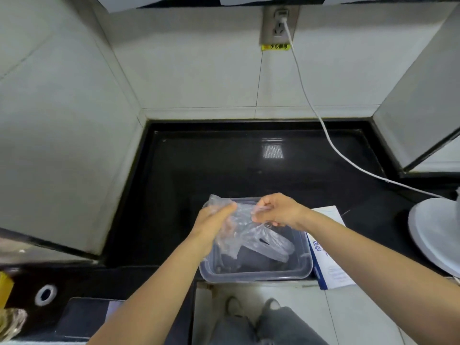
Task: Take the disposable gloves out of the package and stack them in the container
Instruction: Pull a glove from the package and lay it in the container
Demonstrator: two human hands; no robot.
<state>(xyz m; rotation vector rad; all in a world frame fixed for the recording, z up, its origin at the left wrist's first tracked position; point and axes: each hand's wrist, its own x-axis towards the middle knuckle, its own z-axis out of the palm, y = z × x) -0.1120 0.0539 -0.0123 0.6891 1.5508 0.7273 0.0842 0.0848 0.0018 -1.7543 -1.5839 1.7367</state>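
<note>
- A glossy black counter (199, 170) fills a corner walled with white tiles. A socket (280, 23) on the far wall feeds a white cable (311, 103) that trails down to the right.
- A clear plastic container (254, 277) sits at the counter's near edge, with a white and blue package (328, 270) just beside it on the right.
- I hold one glove (241, 220) above the container's far half. My left hand (214, 220) has its fingers curled around the glove's left part, and my right hand (278, 210) pinches the right part.
- The glove is thin, see-through, wrinkled film.
- Its top edge stretches left to right between my hands, and the rest trails toward the near right, into the container. It is too crumpled to tell where its fingers point.
</note>
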